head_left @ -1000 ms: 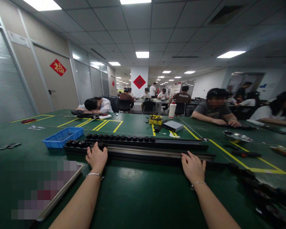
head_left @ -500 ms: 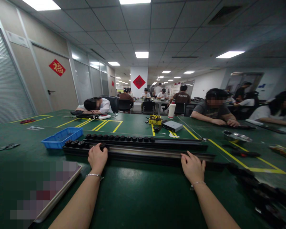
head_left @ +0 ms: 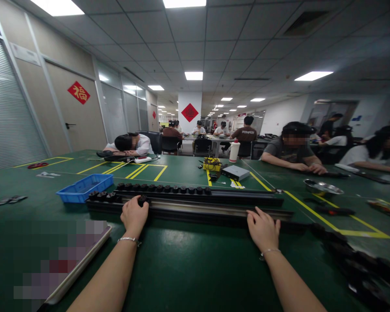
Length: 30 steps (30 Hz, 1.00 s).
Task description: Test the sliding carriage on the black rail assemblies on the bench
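My left hand [head_left: 134, 215] has its fingers closed around a small black round piece [head_left: 143, 199] on the channel of a long black rail [head_left: 195, 213]. Several similar black pieces [head_left: 102, 196] sit at that rail's left end. My right hand [head_left: 263, 228] grips the rail's near edge toward its right end, with curled fingers touching the channel; its thumb's exact contact is unclear. Right behind lies a second black rail [head_left: 240, 197], parallel to the first, bearing a row of black round pieces [head_left: 175, 189] along its left and middle part.
A blue tray [head_left: 84, 187] stands behind the rails' left end. A pale-edged flat object [head_left: 81, 264], partly blurred out, lies near left. Dark parts [head_left: 360, 264] are heaped at near right. Farther back are a metal bowl [head_left: 323, 187], a grey box [head_left: 235, 172] and a white bottle [head_left: 234, 151]. People sit around the table.
My left hand has shifted very slightly right along the rail with the black round piece. My right hand stays in place.
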Tool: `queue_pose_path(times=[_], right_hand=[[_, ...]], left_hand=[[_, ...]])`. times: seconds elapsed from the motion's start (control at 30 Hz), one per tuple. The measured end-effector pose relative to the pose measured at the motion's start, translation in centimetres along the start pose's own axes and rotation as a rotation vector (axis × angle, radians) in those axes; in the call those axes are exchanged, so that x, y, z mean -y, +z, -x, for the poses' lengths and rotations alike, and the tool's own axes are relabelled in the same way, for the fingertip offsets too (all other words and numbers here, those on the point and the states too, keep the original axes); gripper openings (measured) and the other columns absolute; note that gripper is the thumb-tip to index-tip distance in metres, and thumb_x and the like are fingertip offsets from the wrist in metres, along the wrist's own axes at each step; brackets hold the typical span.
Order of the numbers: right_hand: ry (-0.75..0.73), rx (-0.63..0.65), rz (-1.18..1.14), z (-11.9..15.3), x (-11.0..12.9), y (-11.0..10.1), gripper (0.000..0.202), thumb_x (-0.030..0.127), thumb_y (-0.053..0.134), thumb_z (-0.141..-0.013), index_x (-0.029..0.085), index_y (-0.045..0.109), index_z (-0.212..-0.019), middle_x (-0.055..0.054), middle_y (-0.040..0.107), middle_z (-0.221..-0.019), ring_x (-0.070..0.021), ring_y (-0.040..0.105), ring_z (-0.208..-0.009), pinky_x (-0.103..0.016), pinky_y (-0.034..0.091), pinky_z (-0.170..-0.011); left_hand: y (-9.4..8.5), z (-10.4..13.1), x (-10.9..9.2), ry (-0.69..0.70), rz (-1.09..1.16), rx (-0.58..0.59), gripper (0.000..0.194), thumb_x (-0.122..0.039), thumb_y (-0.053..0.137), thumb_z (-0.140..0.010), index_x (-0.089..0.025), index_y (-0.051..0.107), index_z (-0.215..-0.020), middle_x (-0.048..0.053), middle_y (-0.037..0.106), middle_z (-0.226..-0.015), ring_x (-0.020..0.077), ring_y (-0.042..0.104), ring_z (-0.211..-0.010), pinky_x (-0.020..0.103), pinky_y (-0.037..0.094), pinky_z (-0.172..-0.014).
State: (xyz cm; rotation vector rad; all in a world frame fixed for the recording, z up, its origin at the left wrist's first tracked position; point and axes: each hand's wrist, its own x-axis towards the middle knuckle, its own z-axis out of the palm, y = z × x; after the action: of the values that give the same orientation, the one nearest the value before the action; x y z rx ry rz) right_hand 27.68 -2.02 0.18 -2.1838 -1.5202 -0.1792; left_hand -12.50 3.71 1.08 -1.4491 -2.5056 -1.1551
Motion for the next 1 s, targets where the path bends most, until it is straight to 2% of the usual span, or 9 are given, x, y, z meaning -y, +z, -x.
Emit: queue_pose_path(times=[0.2,0.37,0.7,1.0], right_hand=[[0.004,0.007,-0.007,0.1,0.2,-0.2,0.051,0.042,0.022,-0.087,0.027,0.063,-0.114,-0.005,0.047,-0.136,-0.0249,0.036,-0.125,-0.058,0.014,-0.105],[0.000,-0.041,-0.003,0.2,0.3,0.0,0.048,0.039,0.024,-0.087,0.028,0.063,-0.114,-0.005,0.049,-0.134,-0.0244,0.037,-0.124,-0.058,0.015,-0.104],[-0.007,-0.005,-0.009,0.0,0.1,0.0,0.052,0.041,0.020,-0.087,0.027,0.062,-0.116,-0.005,0.047,-0.136,-0.0253,0.035,-0.125,-0.059,0.013,-0.105],[0.003,0.013,-0.016,0.2,0.4,-0.4,0.051,0.040,0.021,-0.087,0.026,0.063,-0.114,-0.006,0.047,-0.136,-0.0255,0.036,-0.125,-0.058,0.013,-0.105]], left_hand=[[0.1,0.0,-0.2,0.016,-0.016,0.014,0.039,-0.037,0.047,-0.076,-0.024,0.056,-0.112,0.010,0.060,-0.112,0.0300,0.048,-0.112,0.045,0.040,-0.090],[0.0,0.1,-0.4,0.023,-0.027,0.015,0.038,-0.037,0.048,-0.076,-0.024,0.057,-0.110,0.010,0.062,-0.108,0.0297,0.051,-0.108,0.043,0.040,-0.088],[0.1,1.0,-1.4,0.076,-0.041,0.035,0.033,-0.036,0.048,-0.076,-0.024,0.057,-0.106,0.008,0.064,-0.105,0.0276,0.052,-0.107,0.046,0.032,-0.096],[0.3,0.9,-1.3,0.090,-0.038,0.043,0.035,-0.036,0.047,-0.076,-0.024,0.057,-0.106,0.009,0.064,-0.105,0.0276,0.052,-0.108,0.048,0.029,-0.098]])
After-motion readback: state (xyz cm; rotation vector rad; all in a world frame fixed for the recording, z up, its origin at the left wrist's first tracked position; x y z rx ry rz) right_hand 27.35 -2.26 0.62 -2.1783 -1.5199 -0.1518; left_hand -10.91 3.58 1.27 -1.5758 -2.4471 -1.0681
